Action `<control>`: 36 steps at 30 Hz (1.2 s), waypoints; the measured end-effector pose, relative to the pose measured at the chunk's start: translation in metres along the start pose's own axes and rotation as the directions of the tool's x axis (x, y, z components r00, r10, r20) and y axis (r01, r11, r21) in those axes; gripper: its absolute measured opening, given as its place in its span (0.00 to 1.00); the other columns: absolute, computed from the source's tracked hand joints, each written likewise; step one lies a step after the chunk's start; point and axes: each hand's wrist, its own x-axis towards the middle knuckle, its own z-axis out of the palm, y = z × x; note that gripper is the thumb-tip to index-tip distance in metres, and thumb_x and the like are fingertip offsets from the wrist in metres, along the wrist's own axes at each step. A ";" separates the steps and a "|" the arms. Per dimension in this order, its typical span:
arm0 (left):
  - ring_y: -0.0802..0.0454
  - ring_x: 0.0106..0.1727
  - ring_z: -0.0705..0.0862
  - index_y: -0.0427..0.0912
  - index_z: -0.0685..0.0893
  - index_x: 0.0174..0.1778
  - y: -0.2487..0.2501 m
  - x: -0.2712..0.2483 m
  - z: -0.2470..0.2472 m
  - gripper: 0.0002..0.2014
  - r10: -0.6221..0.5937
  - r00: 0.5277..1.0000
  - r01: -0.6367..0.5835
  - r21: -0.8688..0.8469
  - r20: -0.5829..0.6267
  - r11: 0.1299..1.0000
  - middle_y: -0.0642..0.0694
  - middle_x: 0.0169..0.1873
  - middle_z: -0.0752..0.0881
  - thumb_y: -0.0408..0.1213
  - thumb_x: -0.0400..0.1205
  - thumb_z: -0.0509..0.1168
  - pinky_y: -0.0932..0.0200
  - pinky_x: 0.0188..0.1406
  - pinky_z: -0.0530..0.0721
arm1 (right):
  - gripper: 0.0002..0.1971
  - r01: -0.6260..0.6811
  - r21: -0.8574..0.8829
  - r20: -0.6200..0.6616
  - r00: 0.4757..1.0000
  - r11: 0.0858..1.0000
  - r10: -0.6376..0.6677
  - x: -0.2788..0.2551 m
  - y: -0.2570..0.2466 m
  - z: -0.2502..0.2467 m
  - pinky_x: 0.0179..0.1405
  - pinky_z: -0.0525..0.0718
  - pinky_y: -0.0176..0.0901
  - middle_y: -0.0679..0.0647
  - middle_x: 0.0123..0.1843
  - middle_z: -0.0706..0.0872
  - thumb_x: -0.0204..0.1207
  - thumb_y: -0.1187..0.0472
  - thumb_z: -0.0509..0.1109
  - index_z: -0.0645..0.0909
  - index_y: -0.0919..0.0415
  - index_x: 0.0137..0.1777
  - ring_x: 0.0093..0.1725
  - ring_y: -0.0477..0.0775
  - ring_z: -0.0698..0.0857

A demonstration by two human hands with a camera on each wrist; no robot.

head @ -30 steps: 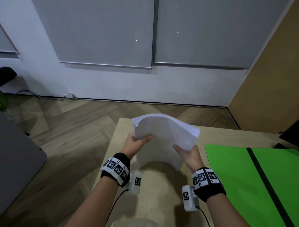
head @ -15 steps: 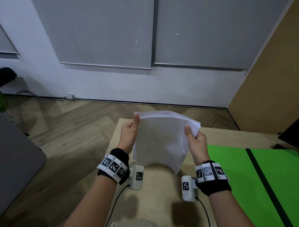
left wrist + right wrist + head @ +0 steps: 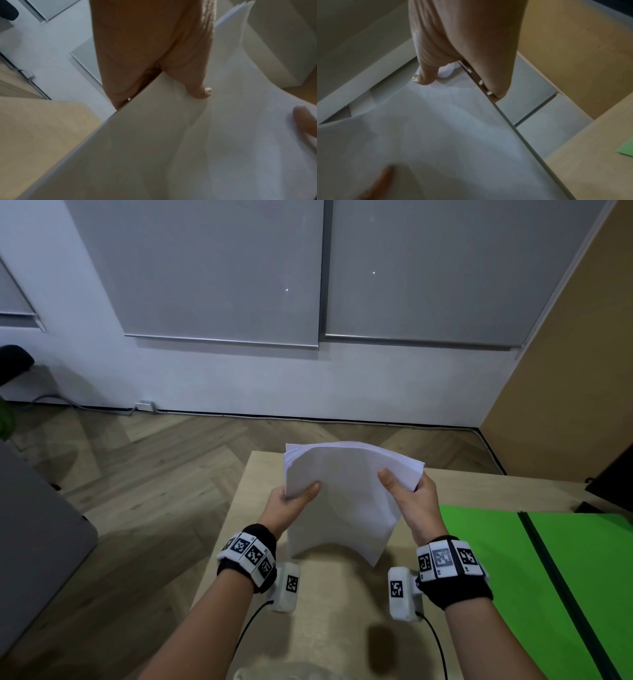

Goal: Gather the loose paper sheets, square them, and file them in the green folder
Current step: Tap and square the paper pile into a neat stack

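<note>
A stack of white paper sheets [image 3: 346, 494] stands on edge, bowed, its lower edge on the light wooden table [image 3: 329, 611]. My left hand [image 3: 291, 503] grips the stack's left side, thumb on the near face. My right hand [image 3: 409, 501] grips the right side near the top corner, thumb in front. The left wrist view shows my left thumb pressing the paper sheets [image 3: 205, 142]; the right wrist view shows my right thumb on the paper sheets [image 3: 436, 135]. The green folder [image 3: 513, 577] lies open and flat to the right, with a dark spine down its middle.
The table's left edge [image 3: 219, 535] drops to a herringbone wood floor. A dark object [image 3: 613, 477] sits at the table's far right. A grey surface [image 3: 34, 535] stands at the left. A brown panel [image 3: 582, 354] and a white wall lie behind.
My left hand has slid down the stack's left edge and its thumb now lies across the front. The stack stays upright on the table; its top bows more toward me.
</note>
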 end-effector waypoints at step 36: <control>0.51 0.35 0.88 0.30 0.83 0.60 -0.060 -0.008 0.086 0.18 -0.248 0.962 0.226 0.177 0.111 0.958 0.44 0.41 0.89 0.41 0.86 0.57 0.62 0.29 0.85 | 0.32 -0.587 -0.127 -0.048 0.809 0.799 0.586 -0.047 0.089 -0.108 0.76 0.70 0.54 0.63 0.76 0.74 0.74 0.64 0.73 0.67 0.73 0.76 0.73 0.61 0.76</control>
